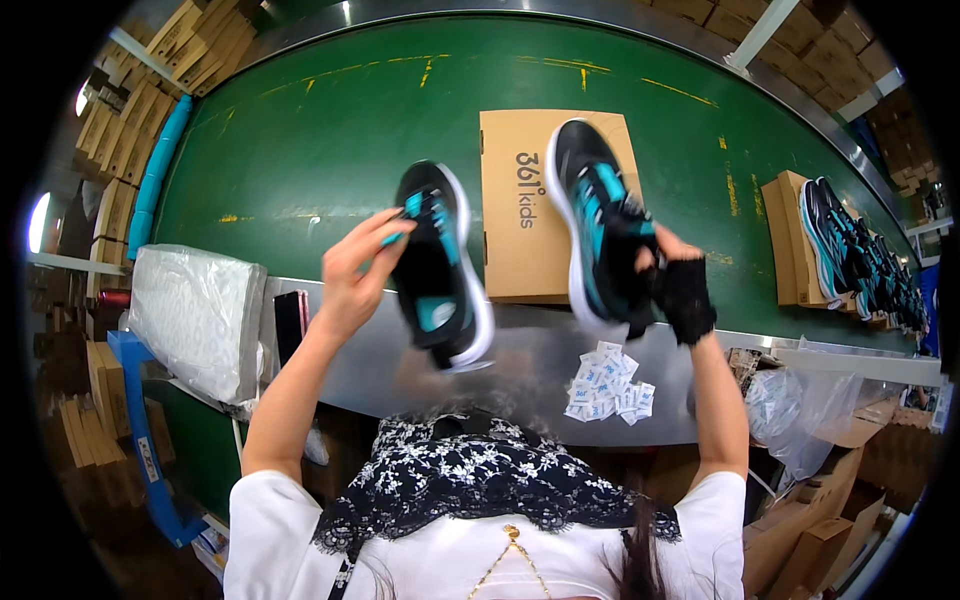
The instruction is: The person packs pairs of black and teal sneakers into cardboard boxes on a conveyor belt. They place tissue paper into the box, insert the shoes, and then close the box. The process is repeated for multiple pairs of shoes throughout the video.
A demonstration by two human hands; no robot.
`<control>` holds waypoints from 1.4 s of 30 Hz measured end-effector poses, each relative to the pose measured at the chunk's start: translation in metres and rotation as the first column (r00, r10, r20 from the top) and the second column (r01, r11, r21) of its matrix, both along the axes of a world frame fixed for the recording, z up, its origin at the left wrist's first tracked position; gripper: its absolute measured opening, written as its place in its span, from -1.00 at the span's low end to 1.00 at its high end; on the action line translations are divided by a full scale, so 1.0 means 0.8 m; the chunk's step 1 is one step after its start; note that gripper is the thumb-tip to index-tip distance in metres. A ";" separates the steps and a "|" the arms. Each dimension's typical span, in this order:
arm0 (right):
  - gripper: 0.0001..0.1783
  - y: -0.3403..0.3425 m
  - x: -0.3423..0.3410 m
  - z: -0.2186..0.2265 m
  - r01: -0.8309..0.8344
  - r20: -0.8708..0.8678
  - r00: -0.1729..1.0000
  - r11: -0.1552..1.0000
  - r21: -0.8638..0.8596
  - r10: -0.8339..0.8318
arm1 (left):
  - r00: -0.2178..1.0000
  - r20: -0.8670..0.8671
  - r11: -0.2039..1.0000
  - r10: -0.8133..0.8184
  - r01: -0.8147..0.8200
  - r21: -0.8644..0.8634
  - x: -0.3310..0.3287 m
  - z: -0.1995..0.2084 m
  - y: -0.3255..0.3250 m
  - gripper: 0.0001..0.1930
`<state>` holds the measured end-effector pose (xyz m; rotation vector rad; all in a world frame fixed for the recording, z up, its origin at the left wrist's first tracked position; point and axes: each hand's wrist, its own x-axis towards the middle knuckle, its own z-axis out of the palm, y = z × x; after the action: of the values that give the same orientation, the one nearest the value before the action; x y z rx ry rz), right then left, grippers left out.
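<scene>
My left hand [362, 265] pinches the upper side of a black and teal sneaker [440, 265] with a white sole, its toe pointing away from me. A matching sneaker [590, 220] is gripped at its heel by my right hand [675, 280], which wears a black fingerless glove. Both shoes are held up, slightly blurred. Behind and between them a closed brown cardboard shoebox [510, 260] lies on the green belt, its right part partly covered by the right sneaker. Below the right shoe, several small white packets [605, 385] lie piled on the metal edge.
The green conveyor belt [330, 150] runs across in front of me. At the right, a row of similar sneakers [850, 240] stands by a cardboard box [785, 240]. A plastic-wrapped white stack [195, 320] and a dark phone-like object [290, 325] lie at the left. Clear plastic bags [800, 405] hang at lower right.
</scene>
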<state>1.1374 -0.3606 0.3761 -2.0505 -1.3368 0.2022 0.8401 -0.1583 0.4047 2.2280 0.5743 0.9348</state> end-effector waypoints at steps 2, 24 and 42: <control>-0.60 -0.018 -0.060 0.023 -0.173 0.018 0.985 0.985 -0.019 0.173 | 0.990 -0.109 0.993 0.087 -0.095 -0.067 -0.056 -0.010 -0.016 -0.82; -0.24 0.052 -0.115 -0.067 -0.068 0.406 0.908 0.917 0.392 -0.106 | 0.989 -0.126 0.888 -0.076 0.010 -0.460 0.063 -0.101 -0.003 -0.43; -0.34 0.051 -0.169 -0.100 -0.068 -0.956 0.259 0.985 -0.157 -0.134 | 0.948 -0.309 0.904 0.077 -0.197 -0.378 -0.105 -0.168 0.116 -0.59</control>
<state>1.0021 -0.3198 0.2961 -1.4716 -0.4257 1.3824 0.7565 -0.0653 0.2699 1.9671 0.9777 0.4954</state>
